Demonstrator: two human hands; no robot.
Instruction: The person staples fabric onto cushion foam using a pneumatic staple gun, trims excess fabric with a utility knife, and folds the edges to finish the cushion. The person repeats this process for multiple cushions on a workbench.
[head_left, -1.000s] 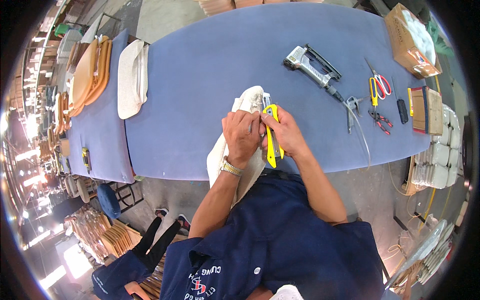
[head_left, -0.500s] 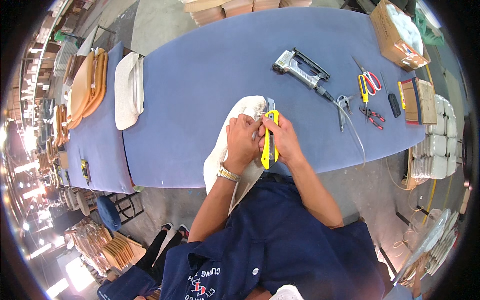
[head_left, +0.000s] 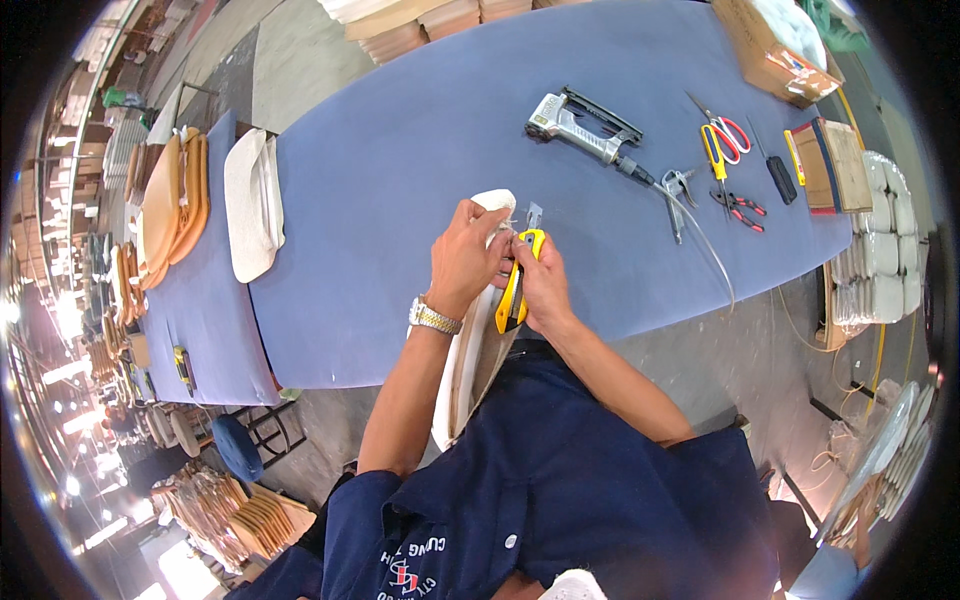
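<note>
A white fabric-covered padded panel (head_left: 458,372) stands tilted on edge at the table's near side, against my shirt. Its rim and part of its brownish back show. My left hand (head_left: 466,258), with a metal watch at the wrist, is closed on the fabric near the panel's far end. In my right hand (head_left: 546,285) is a yellow utility knife (head_left: 511,300), its blade out and pointing away from me. The blade is just right of the panel's far end. The fingertips of both hands are close together there, and whether they touch is hidden.
On the blue table (head_left: 370,200) lie a staple gun (head_left: 580,127) with an air hose, an air blow gun (head_left: 677,200), scissors (head_left: 722,145), pliers (head_left: 740,208) and a black-handled screwdriver (head_left: 780,178). Another white panel (head_left: 252,205) lies left. A cardboard box (head_left: 770,55) stands far right.
The panel has tipped up more on its edge, showing more of its back. My left hand has turned and spread over the far end. The knife leans more, its handle end swung left.
</note>
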